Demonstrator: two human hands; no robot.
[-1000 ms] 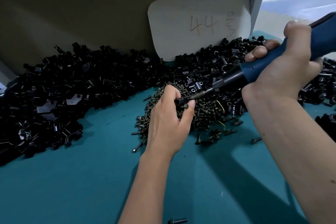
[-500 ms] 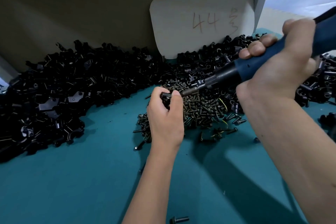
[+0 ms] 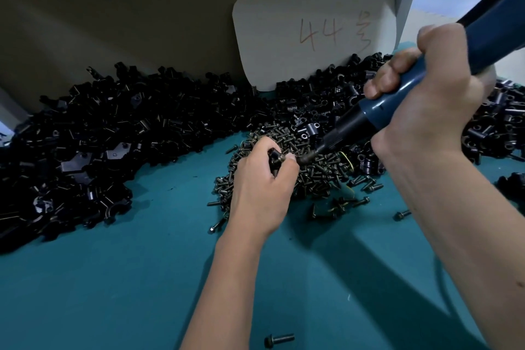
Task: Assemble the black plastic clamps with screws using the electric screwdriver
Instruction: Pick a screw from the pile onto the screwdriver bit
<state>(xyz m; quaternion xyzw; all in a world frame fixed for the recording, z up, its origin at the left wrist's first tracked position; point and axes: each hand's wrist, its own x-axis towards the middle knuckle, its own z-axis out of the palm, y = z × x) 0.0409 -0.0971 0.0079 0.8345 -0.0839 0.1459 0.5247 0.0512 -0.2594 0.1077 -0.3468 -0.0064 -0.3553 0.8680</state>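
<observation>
My left hand [image 3: 260,185] grips a small black plastic clamp [image 3: 275,157] with a screw in it, held just over the heap of dark screws [image 3: 312,170]. My right hand [image 3: 426,88] grips the blue electric screwdriver [image 3: 397,99], which slants down to the left. Its metal bit [image 3: 308,156] meets the screw head at the clamp. Most of the clamp is hidden by my fingers.
A long pile of black clamp parts [image 3: 113,136] runs along the back of the teal table [image 3: 113,278], with more at the right [image 3: 500,128]. A white card marked "44" [image 3: 315,31] leans on the back wall. Loose screws lie nearby, one at the front [image 3: 278,339].
My left hand has turned and curled more tightly round the clamp, moving slightly left. The screwdriver followed, its bit staying on the screw.
</observation>
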